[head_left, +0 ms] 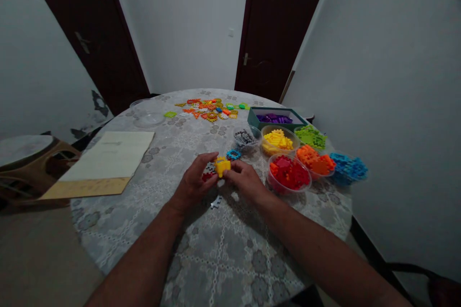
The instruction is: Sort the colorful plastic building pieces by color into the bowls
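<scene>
Between my two hands is a small yellow block of interlocking plastic pieces [223, 167], held above the table. My left hand [197, 176] grips its left side with thumb and fingers, and my right hand [243, 177] pinches its right side. Just behind the block lies a blue ring-like piece [234, 154]. Grey pieces [209, 168] and red pieces [208, 177] show beside my left fingers, partly hidden. A pale grey piece [216, 202] rests on the cloth nearer to me.
Tubs of yellow [277, 141], red [289, 172], orange [315, 159], blue [347, 168], green [310, 136] and grey pieces [245, 137] stand at right. Behind them is a box [254, 118] with purple pieces. Mixed pieces [211, 108] lie far back. Cardboard [108, 158] overhangs the left edge.
</scene>
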Action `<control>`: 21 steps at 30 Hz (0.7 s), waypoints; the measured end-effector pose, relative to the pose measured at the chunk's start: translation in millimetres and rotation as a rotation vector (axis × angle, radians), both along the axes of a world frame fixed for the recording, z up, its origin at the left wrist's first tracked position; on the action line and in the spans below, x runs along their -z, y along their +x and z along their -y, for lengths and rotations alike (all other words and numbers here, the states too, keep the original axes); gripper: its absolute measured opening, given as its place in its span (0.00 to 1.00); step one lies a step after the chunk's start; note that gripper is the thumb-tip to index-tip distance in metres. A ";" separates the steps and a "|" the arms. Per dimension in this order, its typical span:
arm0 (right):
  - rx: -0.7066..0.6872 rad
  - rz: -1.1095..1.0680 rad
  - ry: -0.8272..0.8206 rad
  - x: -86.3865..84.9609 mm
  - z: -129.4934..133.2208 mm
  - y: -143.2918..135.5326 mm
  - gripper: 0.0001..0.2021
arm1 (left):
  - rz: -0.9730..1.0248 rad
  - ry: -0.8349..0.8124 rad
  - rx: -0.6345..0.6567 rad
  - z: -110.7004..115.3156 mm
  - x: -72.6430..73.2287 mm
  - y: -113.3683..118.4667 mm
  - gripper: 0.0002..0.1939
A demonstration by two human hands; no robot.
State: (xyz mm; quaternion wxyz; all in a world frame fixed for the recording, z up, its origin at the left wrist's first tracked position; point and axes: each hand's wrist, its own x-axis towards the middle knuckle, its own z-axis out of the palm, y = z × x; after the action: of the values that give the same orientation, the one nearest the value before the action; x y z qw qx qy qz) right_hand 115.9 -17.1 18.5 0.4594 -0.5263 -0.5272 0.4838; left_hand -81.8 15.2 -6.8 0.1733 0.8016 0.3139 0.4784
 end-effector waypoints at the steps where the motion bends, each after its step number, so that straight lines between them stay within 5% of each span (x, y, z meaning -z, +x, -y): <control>1: 0.009 0.000 0.007 -0.2 -1.1 1.2 0.11 | 0.007 -0.006 0.005 1.2 -0.8 0.8 0.32; 4: 0.010 0.064 0.050 -6.9 -4.5 9.0 0.10 | 0.014 -0.017 0.033 4.4 -4.0 2.4 0.37; 8: 0.124 0.380 0.249 -37.7 -11.9 41.5 0.08 | 0.009 0.024 -0.025 2.3 -6.5 -2.7 0.40; 12: 0.366 0.848 0.450 -72.9 -32.9 102.7 0.09 | -0.076 0.046 -0.271 -12.3 1.6 -15.2 0.25; 17: 0.467 1.339 0.358 -82.4 -65.9 174.0 0.16 | -0.209 -0.063 -0.473 -28.7 18.1 -22.9 0.18; 21: 0.469 1.480 0.235 -79.3 -70.7 193.2 0.19 | -0.271 -0.123 -0.504 -29.7 22.0 -22.6 0.18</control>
State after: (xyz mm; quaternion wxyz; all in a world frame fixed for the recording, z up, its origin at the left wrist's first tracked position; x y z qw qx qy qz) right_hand 309.1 53.7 97.8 0.1315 -0.7574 -0.6189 -0.1612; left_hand -104.4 44.9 -28.7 0.0538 0.7430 0.5517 0.3750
